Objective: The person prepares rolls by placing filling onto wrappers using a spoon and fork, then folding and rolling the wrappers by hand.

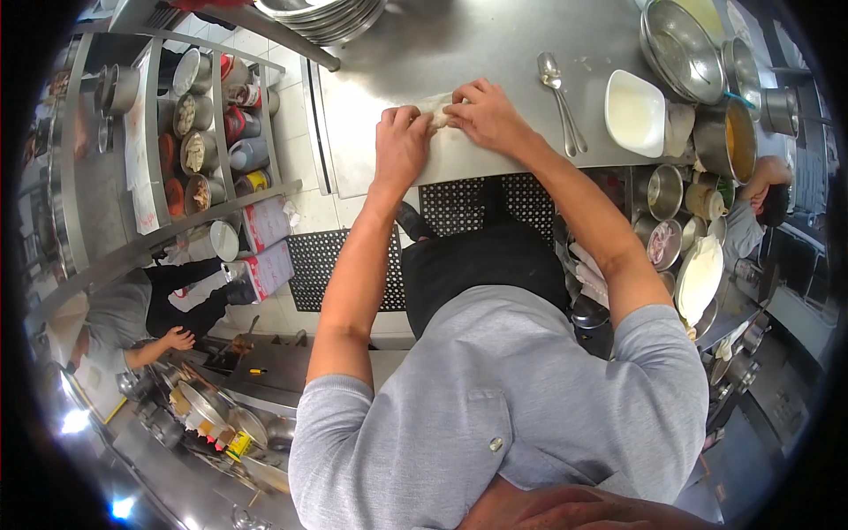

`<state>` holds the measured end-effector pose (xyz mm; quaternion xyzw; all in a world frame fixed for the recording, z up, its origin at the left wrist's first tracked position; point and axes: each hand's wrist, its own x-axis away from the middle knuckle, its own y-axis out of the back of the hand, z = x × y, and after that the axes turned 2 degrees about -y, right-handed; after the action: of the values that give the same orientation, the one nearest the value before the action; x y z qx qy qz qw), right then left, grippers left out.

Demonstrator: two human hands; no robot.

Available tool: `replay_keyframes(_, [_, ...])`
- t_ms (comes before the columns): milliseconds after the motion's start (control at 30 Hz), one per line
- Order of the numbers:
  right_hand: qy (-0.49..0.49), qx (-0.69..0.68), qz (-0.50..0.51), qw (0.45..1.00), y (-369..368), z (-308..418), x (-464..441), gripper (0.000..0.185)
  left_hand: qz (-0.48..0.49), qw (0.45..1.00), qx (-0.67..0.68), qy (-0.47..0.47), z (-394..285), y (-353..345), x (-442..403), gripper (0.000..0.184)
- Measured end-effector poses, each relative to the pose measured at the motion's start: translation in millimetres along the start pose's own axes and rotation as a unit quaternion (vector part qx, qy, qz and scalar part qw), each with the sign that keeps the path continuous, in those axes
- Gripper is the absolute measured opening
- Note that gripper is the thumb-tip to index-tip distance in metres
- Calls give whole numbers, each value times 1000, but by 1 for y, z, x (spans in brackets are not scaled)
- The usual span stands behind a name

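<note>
Both my hands meet over the steel table (pixel 380 88) near its front edge. A small pale, soft-looking piece (pixel 439 116) lies between them, low against the metal. My left hand (pixel 403 143) has its fingers curled onto the left end of this piece. From the right, my right hand (pixel 484 113) pinches the other end with bent fingers. What the piece is made of cannot be made out. To the right of my right hand lie two metal spoons (pixel 562 102) side by side, and beyond them a white square bowl (pixel 634 115).
Stacked metal plates (pixel 331 22) stand at the back left, near a table-side post. Metal bowls (pixel 680 53) and a pot (pixel 726 141) crowd the right. A shelf (pixel 132 132) with containers is at left. One person (pixel 119 318) is lower left, another (pixel 760 203) far right.
</note>
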<state>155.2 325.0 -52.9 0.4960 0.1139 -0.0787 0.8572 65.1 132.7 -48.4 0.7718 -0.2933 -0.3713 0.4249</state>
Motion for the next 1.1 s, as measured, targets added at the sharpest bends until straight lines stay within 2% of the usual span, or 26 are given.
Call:
replay_keyframes(67, [0, 3, -2, 1000, 3, 3, -2, 17, 36, 999, 12, 8, 4, 2, -5, 22])
replay_keyframes(267, [-17, 11, 43, 999, 5, 2, -2, 21, 102, 994, 39, 28, 8, 14, -17, 21])
replay_keyframes(433, [-40, 11, 30, 999, 12, 8, -1, 21, 103, 993, 51, 31, 13, 20, -12, 19])
replay_keyframes(500, [-79, 51, 7, 996, 40, -3, 20, 23, 100, 993, 58, 23, 10, 16, -13, 19])
replay_keyframes(567, [-145, 182, -53, 971, 73, -20, 51, 32, 97, 993, 60, 11, 10, 17, -8, 24])
replay_keyframes(600, [-159, 201, -55, 965, 94, -27, 65, 32, 93, 994, 58, 5, 10, 18, -6, 29])
replay_keyframes(667, [-338, 291, 13, 895, 141, -40, 99, 38, 79, 995, 63, 5, 8, 18, 1, 30])
replay_keyframes(767, [-334, 349, 1, 876, 155, -82, 153, 34, 33, 998, 42, 14, 17, 11, 9, 33])
replay_keyframes(833, [-351, 397, 128, 838, 149, -104, 164, 33, -25, 998, 57, 25, 24, 4, 23, 35])
replay_keyframes(867, [-320, 418, 101, 844, 146, -117, 175, 34, -56, 994, 79, 41, 24, 1, 28, 36])
replay_keyframes(900, [-359, 386, 154, 836, 154, -109, 166, 35, -62, 994, 81, 49, 23, 4, 33, 36])
replay_keyframes(967, [-396, 317, 156, 848, 163, -100, 158, 44, -80, 993, 71, 55, 19, 6, 37, 38])
replay_keyframes(1000, [-377, 312, 157, 858, 168, -103, 149, 44, -89, 992, 79, 48, 19, 5, 36, 38])
replay_keyframes(1067, [-328, 192, 28, 925, 171, -104, 141, 52, -97, 990, 84, 55, 19, 1, 37, 37])
replay_keyframes(1100, [-276, 129, 42, 952, 163, -93, 121, 58, -98, 990, 85, 61, 17, 0, 37, 36])
